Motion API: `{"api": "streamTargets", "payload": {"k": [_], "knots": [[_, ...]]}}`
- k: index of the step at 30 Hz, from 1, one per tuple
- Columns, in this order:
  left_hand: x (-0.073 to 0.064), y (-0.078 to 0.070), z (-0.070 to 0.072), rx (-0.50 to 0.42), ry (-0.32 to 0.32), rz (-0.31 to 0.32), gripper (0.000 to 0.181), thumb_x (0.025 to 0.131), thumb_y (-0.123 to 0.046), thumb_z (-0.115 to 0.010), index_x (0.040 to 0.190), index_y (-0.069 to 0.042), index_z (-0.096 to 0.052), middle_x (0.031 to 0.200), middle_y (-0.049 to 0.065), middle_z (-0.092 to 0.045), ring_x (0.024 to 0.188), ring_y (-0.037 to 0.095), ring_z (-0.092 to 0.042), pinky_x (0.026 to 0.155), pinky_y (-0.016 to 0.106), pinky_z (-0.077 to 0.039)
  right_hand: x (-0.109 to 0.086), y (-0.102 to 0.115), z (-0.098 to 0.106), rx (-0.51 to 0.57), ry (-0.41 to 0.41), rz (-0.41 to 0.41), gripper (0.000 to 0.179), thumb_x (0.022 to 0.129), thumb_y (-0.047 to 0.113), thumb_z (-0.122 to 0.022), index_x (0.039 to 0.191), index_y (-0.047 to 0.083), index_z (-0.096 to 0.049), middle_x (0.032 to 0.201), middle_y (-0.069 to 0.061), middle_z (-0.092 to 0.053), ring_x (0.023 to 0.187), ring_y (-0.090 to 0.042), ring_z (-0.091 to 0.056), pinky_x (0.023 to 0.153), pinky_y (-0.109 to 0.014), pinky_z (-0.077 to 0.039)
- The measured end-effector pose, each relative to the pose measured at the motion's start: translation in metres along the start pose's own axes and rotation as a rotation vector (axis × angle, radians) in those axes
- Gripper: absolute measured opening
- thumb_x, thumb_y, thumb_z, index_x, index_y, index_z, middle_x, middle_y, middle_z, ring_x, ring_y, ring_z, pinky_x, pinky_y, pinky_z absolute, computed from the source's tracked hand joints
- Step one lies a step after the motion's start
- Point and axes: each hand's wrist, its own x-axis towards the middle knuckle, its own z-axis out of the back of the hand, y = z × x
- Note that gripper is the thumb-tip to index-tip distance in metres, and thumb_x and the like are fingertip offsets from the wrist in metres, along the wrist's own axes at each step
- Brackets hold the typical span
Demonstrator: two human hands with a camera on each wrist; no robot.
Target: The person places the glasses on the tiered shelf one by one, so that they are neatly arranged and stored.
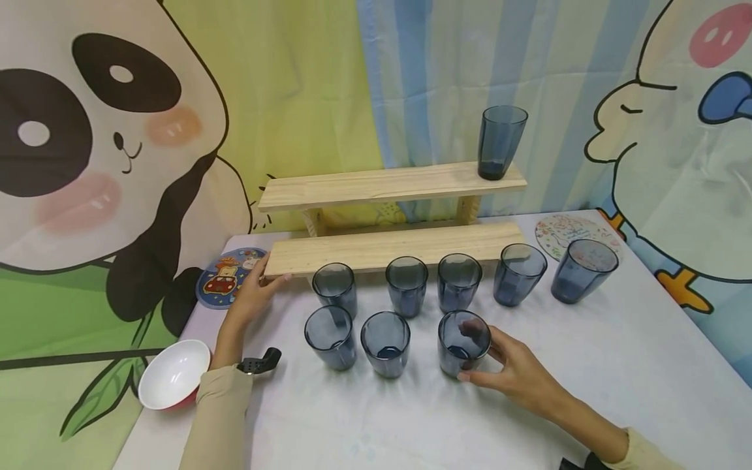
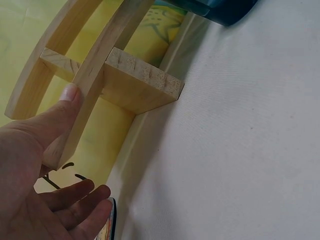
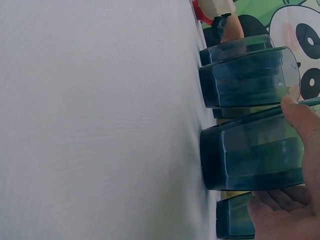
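Observation:
My right hand (image 1: 519, 375) holds a blue-tinted drinking glass (image 1: 464, 344) at the right end of the front row, thumb on the near side and fingers round the far side. In the right wrist view this glass (image 3: 255, 152) appears upright, its base close to the white tabletop. My left hand (image 1: 252, 300) grips the left end of a two-tier wooden shelf (image 1: 376, 251) at its lower board. The left wrist view has the thumb (image 2: 70, 94) against the board's front edge, with the other fingers partly behind and below it. Two more glasses (image 1: 386, 346) stand left of the held one.
Several matching glasses (image 1: 407, 287) line up before the shelf, the rightmost (image 1: 583, 271) beyond its end. One glass (image 1: 502, 143) stands on the upper board (image 1: 376, 186). A white bowl (image 1: 175, 375) sits at the left edge. Round mats (image 1: 217, 287) lie beside the shelf.

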Motion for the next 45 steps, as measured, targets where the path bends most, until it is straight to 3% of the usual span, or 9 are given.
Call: {"api": "streamTargets", "payload": {"k": [8,12,15,21,27,34,40,45], "knots": [[0.000,0.003,-0.002,-0.006,-0.003,0.003,0.092,0.104,-0.031,-0.069,0.171,-0.011,-0.010,0.173,0.025,-0.020,0.157,0.047,-0.027,0.128,0.060,-0.023,-0.001,0.001,-0.002,-0.074,-0.012,-0.010,0.075,0.085,0.032,-0.091,0.149,0.011,-0.059,0.148,-0.003,-0.063,0.139,-0.001,-0.052,0.114,-0.035,-0.047],[-0.002,-0.003,-0.001,-0.007,0.005,0.013,0.090,0.105,-0.027,-0.068,0.171,-0.009,-0.009,0.173,0.027,-0.018,0.157,0.048,-0.024,0.128,0.061,-0.022,-0.001,0.002,-0.002,-0.057,-0.014,-0.007,0.075,0.085,0.031,-0.091,0.148,0.008,-0.059,0.149,-0.005,-0.062,0.139,-0.002,-0.052,0.112,-0.021,-0.045],[-0.007,-0.016,0.001,-0.024,0.016,0.027,0.089,0.105,-0.022,-0.068,0.170,-0.004,-0.009,0.172,0.029,-0.017,0.157,0.050,-0.023,0.128,0.062,-0.021,-0.002,0.001,-0.003,-0.033,-0.015,0.004,0.075,0.084,0.029,-0.091,0.148,0.006,-0.058,0.149,-0.009,-0.062,0.139,-0.001,-0.053,0.110,-0.014,-0.042],[-0.019,-0.041,0.003,-0.031,0.036,0.040,0.088,0.105,-0.017,-0.068,0.168,0.001,-0.010,0.171,0.033,-0.016,0.156,0.053,-0.023,0.127,0.063,-0.022,-0.002,-0.001,-0.004,0.006,-0.012,0.042,0.075,0.083,0.023,-0.092,0.147,0.004,-0.059,0.150,-0.014,-0.060,0.139,0.004,-0.050,0.112,-0.015,-0.042],[-0.021,-0.043,0.004,-0.035,0.040,0.046,0.089,0.104,-0.017,-0.068,0.168,0.001,-0.009,0.171,0.033,-0.015,0.156,0.054,-0.022,0.127,0.064,-0.021,-0.002,0.005,-0.004,0.009,0.004,0.062,0.071,0.084,0.022,-0.091,0.148,0.012,-0.060,0.152,-0.011,-0.059,0.141,0.003,-0.048,0.113,-0.015,-0.040],[-0.021,-0.044,0.005,-0.035,0.043,0.039,0.088,0.105,-0.016,-0.068,0.168,0.002,-0.010,0.170,0.033,-0.016,0.155,0.054,-0.024,0.126,0.064,-0.023,0.003,0.030,0.006,-0.028,0.017,0.072,0.067,0.086,0.024,-0.089,0.146,0.016,-0.061,0.152,-0.007,-0.060,0.138,-0.001,-0.054,0.112,-0.016,-0.043],[-0.020,-0.045,0.005,-0.031,0.043,0.032,0.088,0.105,-0.016,-0.068,0.168,0.002,-0.010,0.171,0.033,-0.016,0.155,0.053,-0.024,0.126,0.064,-0.023,0.015,0.068,0.025,-0.047,0.017,0.096,0.066,0.088,0.017,-0.088,0.148,0.016,-0.060,0.149,-0.008,-0.060,0.133,-0.003,-0.060,0.110,-0.017,-0.046],[-0.006,-0.016,0.004,-0.019,0.026,0.012,0.090,0.105,-0.025,-0.068,0.170,-0.006,-0.009,0.173,0.028,-0.017,0.156,0.050,-0.026,0.127,0.063,-0.024,0.026,0.103,0.040,-0.085,-0.024,0.114,0.064,0.089,0.012,-0.086,0.147,0.015,-0.060,0.146,-0.011,-0.062,0.124,0.000,-0.065,0.105,-0.015,-0.049]]}}
